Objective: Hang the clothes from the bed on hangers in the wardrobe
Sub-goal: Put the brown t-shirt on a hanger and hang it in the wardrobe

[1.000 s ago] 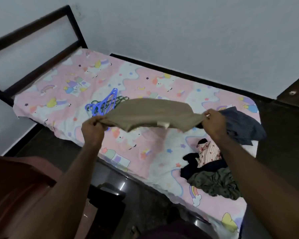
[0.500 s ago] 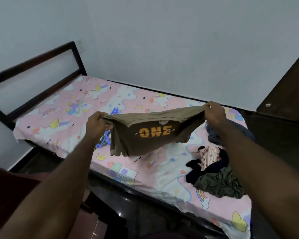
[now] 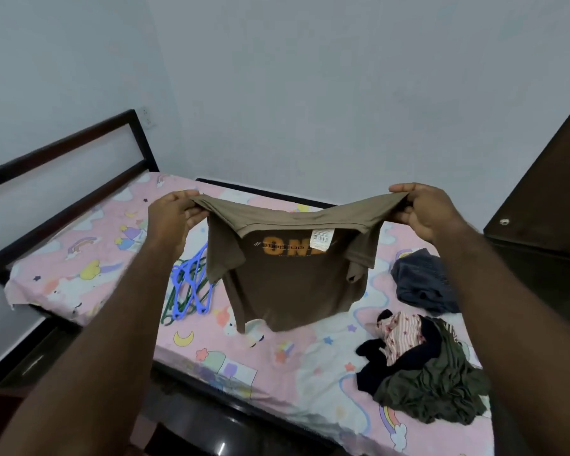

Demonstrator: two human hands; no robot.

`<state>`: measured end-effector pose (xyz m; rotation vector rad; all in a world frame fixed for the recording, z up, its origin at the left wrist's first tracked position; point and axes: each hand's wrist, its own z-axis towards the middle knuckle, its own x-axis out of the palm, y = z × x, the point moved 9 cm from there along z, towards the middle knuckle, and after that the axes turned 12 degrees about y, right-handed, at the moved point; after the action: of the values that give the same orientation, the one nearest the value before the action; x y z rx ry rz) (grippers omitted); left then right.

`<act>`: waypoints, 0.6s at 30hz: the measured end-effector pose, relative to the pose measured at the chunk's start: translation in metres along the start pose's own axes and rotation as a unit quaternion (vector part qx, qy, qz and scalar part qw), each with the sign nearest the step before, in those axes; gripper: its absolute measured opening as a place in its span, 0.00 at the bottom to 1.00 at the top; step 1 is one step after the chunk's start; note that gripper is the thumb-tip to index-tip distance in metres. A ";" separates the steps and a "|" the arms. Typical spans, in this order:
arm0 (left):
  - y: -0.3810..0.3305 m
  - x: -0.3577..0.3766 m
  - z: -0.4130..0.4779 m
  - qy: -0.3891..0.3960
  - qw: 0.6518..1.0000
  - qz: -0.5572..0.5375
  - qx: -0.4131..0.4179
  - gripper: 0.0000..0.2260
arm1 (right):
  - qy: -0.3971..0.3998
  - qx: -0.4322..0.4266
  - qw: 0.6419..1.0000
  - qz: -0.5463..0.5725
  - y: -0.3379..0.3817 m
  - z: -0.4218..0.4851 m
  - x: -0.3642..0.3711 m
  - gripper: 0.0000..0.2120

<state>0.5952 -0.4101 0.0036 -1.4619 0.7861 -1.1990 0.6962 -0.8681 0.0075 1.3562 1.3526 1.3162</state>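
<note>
A brown T-shirt (image 3: 293,284) with orange lettering hangs in the air above the bed (image 3: 79,268). My left hand (image 3: 170,220) pinches its left shoulder and my right hand (image 3: 423,209) pinches its right shoulder, so it is stretched between them. A white label shows at the collar. Blue and green hangers (image 3: 190,291) lie on the pink sheet, partly hidden behind the shirt. A pile of clothes (image 3: 422,366) lies on the bed at the right, with a dark blue garment (image 3: 422,284) behind it.
The bed has a dark frame with a headboard (image 3: 63,172) at the left and stands against a pale wall. A dark wooden door or cabinet panel (image 3: 547,192) stands at the right edge. Dark floor shows below the bed's near side.
Both hands have raised the shirt higher and spread it, so it now hangs full length with the label showing. The view has tilted upward toward the wall.
</note>
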 end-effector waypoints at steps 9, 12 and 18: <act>0.009 0.029 0.078 -0.036 0.999 0.014 -0.020 0.07 | 0.005 -0.011 0.999 0.030 0.007 0.095 0.007 0.14; -0.011 0.037 0.092 -0.068 0.997 0.038 0.009 0.10 | 0.016 -0.041 0.997 0.059 0.026 0.114 0.005 0.12; -0.066 0.061 0.110 -0.058 0.991 -0.031 0.117 0.15 | 0.011 -0.154 0.978 0.144 0.083 0.130 0.013 0.16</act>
<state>0.7091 -0.4160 0.0880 -1.3567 0.5053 -1.1977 0.8353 -0.8476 0.0721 1.3549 0.9384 1.6592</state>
